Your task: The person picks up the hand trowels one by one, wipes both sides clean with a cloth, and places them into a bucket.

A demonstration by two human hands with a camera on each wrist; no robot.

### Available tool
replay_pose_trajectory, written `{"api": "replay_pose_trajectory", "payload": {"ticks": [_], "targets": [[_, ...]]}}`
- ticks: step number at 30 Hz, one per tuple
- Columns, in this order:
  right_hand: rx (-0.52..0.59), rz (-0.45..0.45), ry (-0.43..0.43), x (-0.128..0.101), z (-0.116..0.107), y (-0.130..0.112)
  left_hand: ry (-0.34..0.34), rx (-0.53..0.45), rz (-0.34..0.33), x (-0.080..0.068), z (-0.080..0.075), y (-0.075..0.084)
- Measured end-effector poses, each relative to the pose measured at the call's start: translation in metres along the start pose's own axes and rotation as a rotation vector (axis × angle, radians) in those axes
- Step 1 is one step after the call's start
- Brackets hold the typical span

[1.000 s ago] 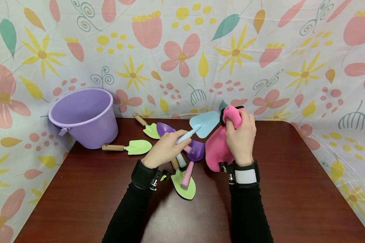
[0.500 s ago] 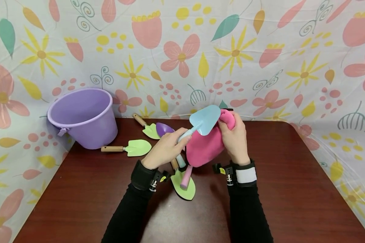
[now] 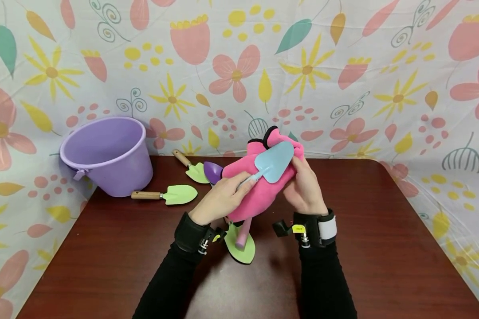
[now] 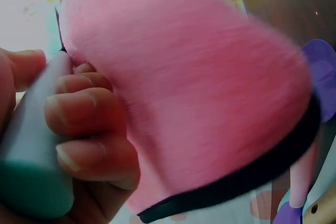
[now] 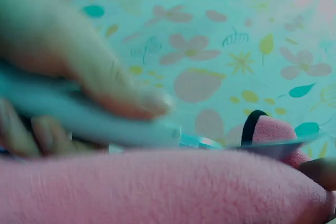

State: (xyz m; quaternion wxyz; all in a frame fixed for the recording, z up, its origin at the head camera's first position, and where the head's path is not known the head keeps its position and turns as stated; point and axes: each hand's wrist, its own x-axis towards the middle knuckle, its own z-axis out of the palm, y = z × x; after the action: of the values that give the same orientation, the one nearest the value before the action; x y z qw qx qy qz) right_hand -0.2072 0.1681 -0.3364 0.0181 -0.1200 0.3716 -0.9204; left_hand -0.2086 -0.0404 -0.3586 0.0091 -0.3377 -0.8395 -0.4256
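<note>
Cloth (image 3: 259, 199) moved leftward, left hand (image 3: 220, 198) gripping trowel (image 3: 275, 162)

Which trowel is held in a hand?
The light-blue trowel: the left hand grips its handle, whereas no hand holds the green trowels or purple ones.

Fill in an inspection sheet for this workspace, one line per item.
Surface: dark brown tabletop, with a glare patch near the front.
Job's things: light blue trowel, its blade over the black-trimmed pink fabric item; whether they touch is unclear.
Clutter: purple bucket at the left rear; two wooden-handled trowels right of it, with green blades; purple scoop, partly hidden; pink handle lying across a green blade.
Hands: left hand grips the light blue trowel; right hand holds the pink fabric item.
Cables: nothing seen.
Surroundings: floral-print sheet behind the table.
</note>
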Motion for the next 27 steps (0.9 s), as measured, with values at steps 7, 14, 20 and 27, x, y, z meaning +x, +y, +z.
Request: {"api": "replay_pose_trajectory", "payload": {"ticks": [7,14,20,27], "targets": [[0.163,0.023,0.055,0.0,0.002,0.003,-0.035,0.028,-0.055,-0.004,-0.004,0.0],[0.179,-0.009,0.098,0.003,0.001,0.001,-0.085,-0.008,-0.101,-0.006,-0.013,-0.004],[0.143,-0.025,0.115,0.002,-0.003,-0.004,-0.117,-0.032,-0.117,-0.007,-0.016,-0.011],[0.186,-0.066,0.096,0.0,-0.007,-0.013,-0.152,-0.049,-0.146,-0.008,-0.019,-0.014]]}}
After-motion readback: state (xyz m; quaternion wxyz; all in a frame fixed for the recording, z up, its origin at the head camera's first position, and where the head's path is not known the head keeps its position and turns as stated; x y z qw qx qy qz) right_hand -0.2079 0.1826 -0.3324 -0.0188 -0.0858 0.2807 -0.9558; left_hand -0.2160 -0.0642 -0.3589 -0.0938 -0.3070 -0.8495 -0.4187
